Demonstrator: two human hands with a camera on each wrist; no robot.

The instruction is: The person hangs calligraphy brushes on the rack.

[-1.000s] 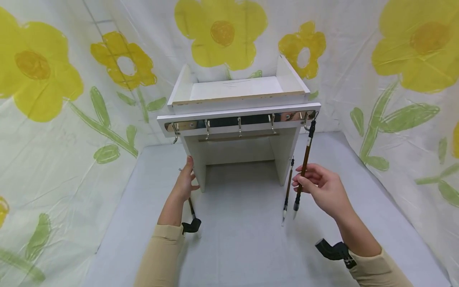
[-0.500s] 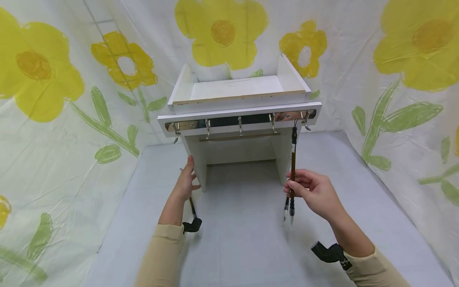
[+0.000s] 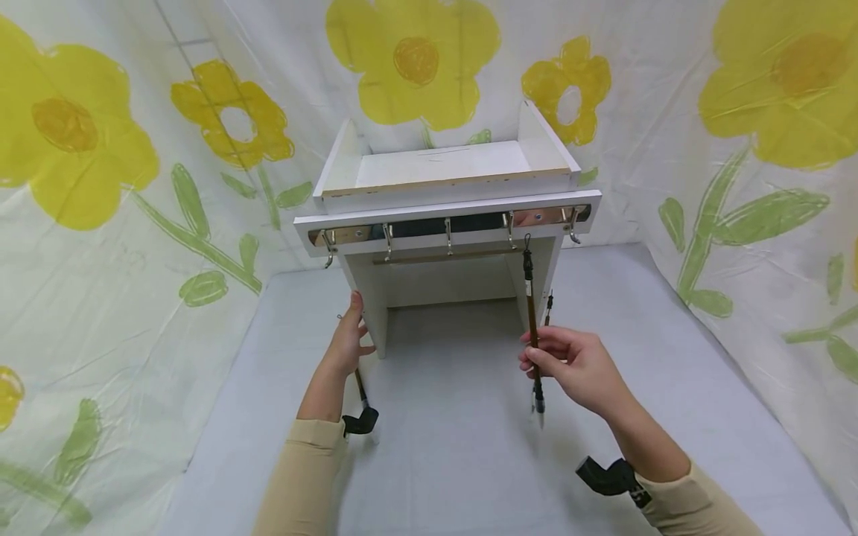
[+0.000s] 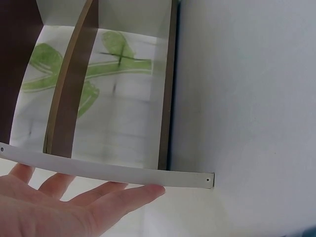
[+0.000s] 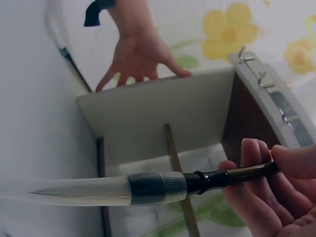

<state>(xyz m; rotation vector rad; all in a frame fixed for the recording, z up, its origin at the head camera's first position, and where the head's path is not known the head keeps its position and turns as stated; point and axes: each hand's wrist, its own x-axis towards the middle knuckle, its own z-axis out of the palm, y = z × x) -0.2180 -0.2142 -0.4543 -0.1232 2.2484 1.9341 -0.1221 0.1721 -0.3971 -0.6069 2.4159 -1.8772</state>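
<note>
My right hand (image 3: 579,365) pinches a calligraphy brush (image 3: 532,313) by its brown shaft, loop up and tip down. The loop is a little right of and below the second hook from the right (image 3: 511,230) on a white shelf unit (image 3: 367,301). In the right wrist view, the held brush (image 5: 158,187) shows pale bristles and a dark ferrule. My left hand (image 3: 344,342) rests against the shelf's left side panel, fingers extended along its edge in the left wrist view. A second brush (image 3: 549,307) lies behind my right hand, partly hidden.
A shiny rail (image 3: 472,222) with several metal hooks runs along the shelf's front board. Another brush (image 3: 360,387) lies on the pale table (image 3: 456,454) by my left wrist. A flower-patterned sheet (image 3: 134,313) hangs behind and at both sides.
My right hand has moved left and slightly down with the brush, from the rightmost hook toward the second from the right. My left hand stays on the panel.
</note>
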